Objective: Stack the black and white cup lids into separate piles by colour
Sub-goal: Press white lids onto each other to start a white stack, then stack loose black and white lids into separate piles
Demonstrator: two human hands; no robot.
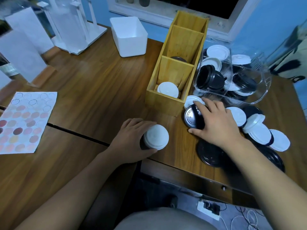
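left hand [132, 138] gripping white lids [156, 137], right hand [214, 123] on black lid [191, 117]

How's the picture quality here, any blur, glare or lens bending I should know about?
Head view: dim, bluish light; the wide lens stretches the tall wooden divided box; the white upright rack at top left is blurred; glare streaks the clear plastic bin; lettering on the round black plastic lid under the right hand shows, so the centre is sharp.

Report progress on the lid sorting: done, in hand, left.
Done: a white stack sits in the wooden box's near compartment, a dark lid in the middle one. In hand: the left hand grips a white-topped stack; the right hand lies over a black lid. Left: mixed loose lids on the table and more in the clear container.
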